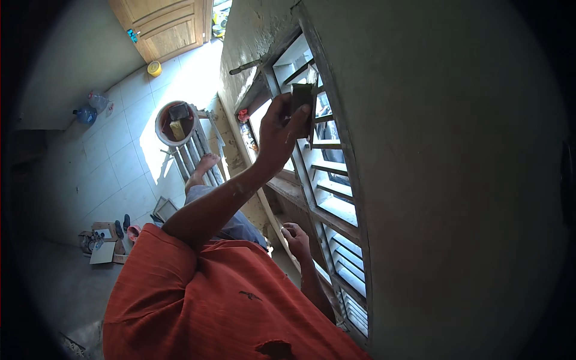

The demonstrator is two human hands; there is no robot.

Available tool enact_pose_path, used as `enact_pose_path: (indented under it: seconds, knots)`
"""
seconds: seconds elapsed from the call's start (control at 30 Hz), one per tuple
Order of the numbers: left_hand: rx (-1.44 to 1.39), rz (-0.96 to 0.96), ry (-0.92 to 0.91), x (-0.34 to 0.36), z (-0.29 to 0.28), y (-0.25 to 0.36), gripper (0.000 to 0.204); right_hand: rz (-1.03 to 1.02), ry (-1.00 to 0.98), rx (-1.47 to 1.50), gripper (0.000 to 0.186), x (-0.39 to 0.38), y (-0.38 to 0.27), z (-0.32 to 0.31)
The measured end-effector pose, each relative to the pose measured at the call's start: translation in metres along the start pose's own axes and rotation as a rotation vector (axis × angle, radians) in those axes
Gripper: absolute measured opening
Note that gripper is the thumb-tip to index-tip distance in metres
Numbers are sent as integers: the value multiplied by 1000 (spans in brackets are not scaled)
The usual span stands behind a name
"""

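Note:
My left hand (281, 133) is raised in front of the window and grips a dark rectangular block (302, 96), thumb pressed on its face. A thin, pale-tipped edge shows along the block's right side, close to the wooden window frame (329, 78); contact between them cannot be told. Lower down, my right hand (297, 241) is beside the frame's lower part with its fingers curled. What those fingers hold, if anything, is too small to make out. Pale smears mark my left hand and forearm.
Louvred window slats (333, 180) run beside a plain wall (456, 180). Below me, a bucket (161, 129) holding a dark block and a yellowish one stands on a wooden slatted bench (193, 157). Bottles (85, 114), a yellow container (154, 68) and a door (171, 27) are farther left.

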State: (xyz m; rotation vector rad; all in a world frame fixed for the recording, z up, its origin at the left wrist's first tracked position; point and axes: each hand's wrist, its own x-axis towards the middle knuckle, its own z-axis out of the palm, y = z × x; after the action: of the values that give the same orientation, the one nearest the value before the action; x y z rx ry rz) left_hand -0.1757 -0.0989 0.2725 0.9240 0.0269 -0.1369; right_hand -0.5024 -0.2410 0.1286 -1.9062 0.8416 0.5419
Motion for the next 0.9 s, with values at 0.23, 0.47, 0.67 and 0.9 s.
enact_pose_path:
  seconds: [0.23,0.47,0.67,0.9]
  knots:
    - [183,203,220,57,53,-1,42,-43,38,47,30,-3,-16,9]
    - [224,416,-463,-85,105,12,41,27,19,-246,28,-10,11,10]
    - [376,340,307,40,50,24,36,-60,83,21,28,4,9,4]
    - [350,393,36,24,90,10,39,-23,96,-19,31,3,2,-2]
